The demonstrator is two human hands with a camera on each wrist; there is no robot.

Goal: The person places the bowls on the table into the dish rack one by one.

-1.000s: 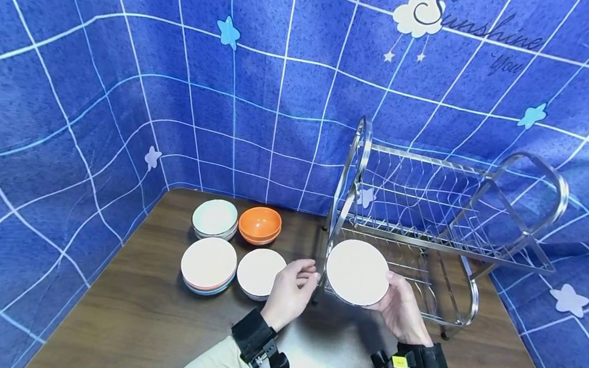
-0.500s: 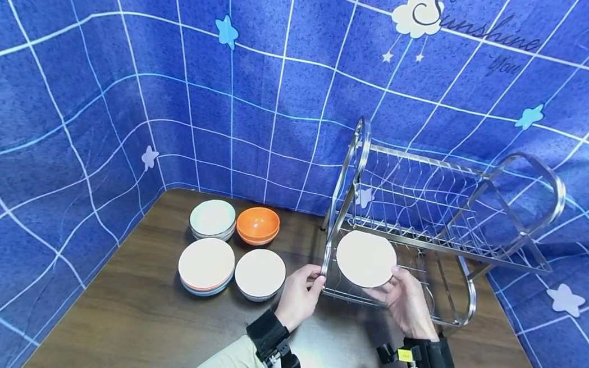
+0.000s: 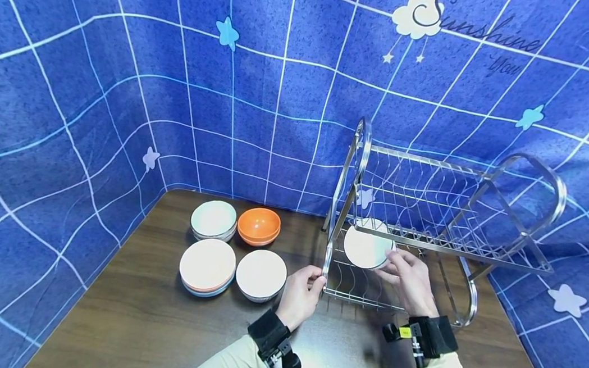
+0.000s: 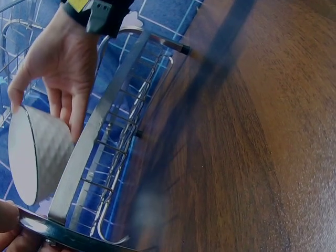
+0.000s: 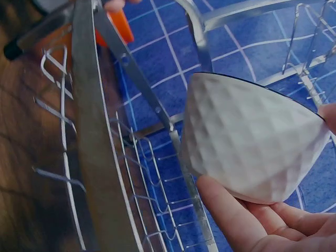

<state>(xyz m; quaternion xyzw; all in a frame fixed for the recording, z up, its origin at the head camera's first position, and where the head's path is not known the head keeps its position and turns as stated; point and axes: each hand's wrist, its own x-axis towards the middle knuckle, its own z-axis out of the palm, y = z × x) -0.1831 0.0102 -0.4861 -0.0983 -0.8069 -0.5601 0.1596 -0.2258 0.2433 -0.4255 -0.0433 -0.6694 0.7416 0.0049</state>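
In the head view my right hand (image 3: 412, 284) holds a white bowl (image 3: 366, 247) tilted on its side, its open face toward me, at the left end of the metal dish rack (image 3: 452, 251). The bowl's upper edge passes behind the rack's upper front bar. Seen from the right wrist, the bowl (image 5: 252, 136) has a dimpled outside and a thin dark rim; the thumb is at the rim and the fingers (image 5: 226, 205) support the base. My left hand (image 3: 299, 298) grips the rack's left front upright (image 3: 328, 259).
Left of the rack, on the wooden table (image 3: 130, 309), stand a pale green bowl stack (image 3: 213, 218), orange bowls (image 3: 259, 225), a stack topped by a white bowl (image 3: 208, 263), and another white-topped bowl (image 3: 261, 273). A blue patterned curtain (image 3: 258, 120) hangs behind.
My right hand has carried the bowl from in front of the rack up and back, into its left end. My left hand has moved right and taken hold of the rack's upright.
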